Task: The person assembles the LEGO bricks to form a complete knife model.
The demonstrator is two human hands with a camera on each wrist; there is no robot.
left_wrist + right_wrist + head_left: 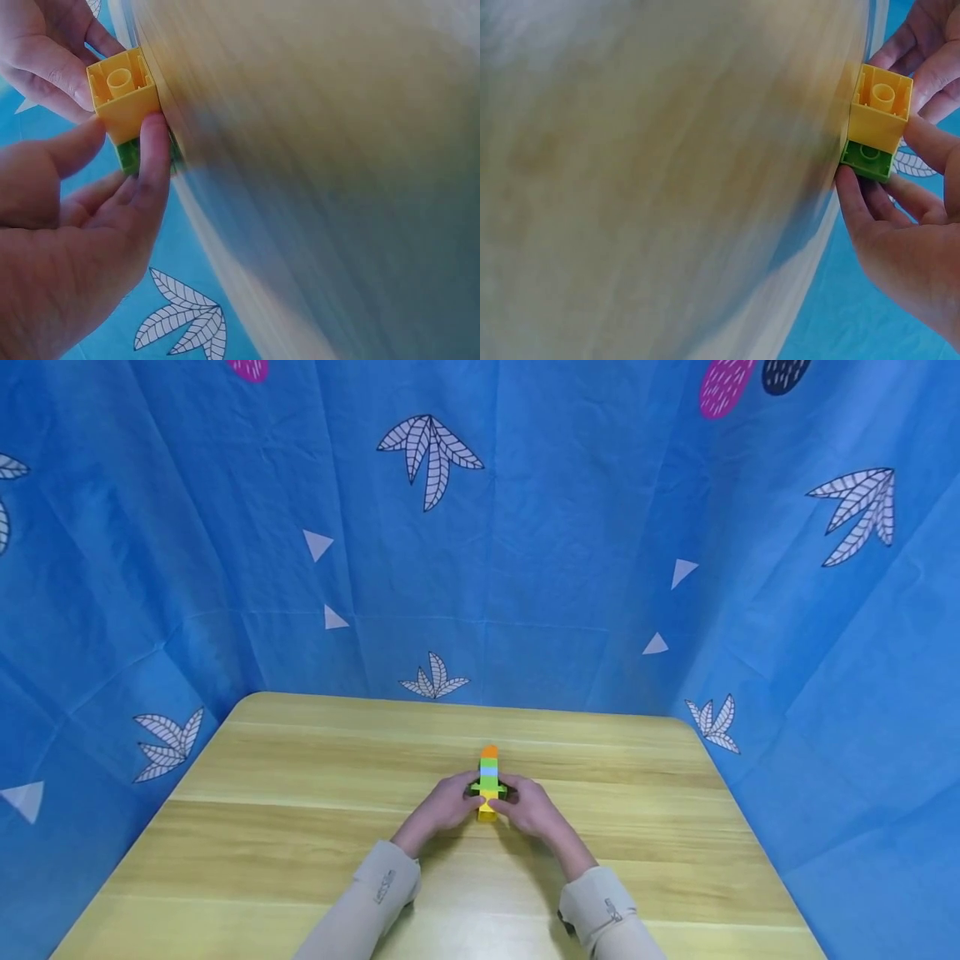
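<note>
A small built figure of toy building bricks (489, 773) lies on the table in front of me, with an orange piece (490, 752) at its far end, then green, light blue and green, and yellow nearest me. My left hand (448, 803) grips its left side, thumb on the yellow part. From the right, my right hand (532, 808) holds it the same way. Both wrist views show the hollow underside of a yellow brick (126, 116) facing me, with a tube inside. Behind it, a green brick (867, 160) sticks out sideways between the fingers.
The wooden table (315, 827) has rounded far corners. Blue curtains (555, 527) with leaf and triangle prints hang behind it and along both sides. Light sleeves (352, 910) cover both forearms.
</note>
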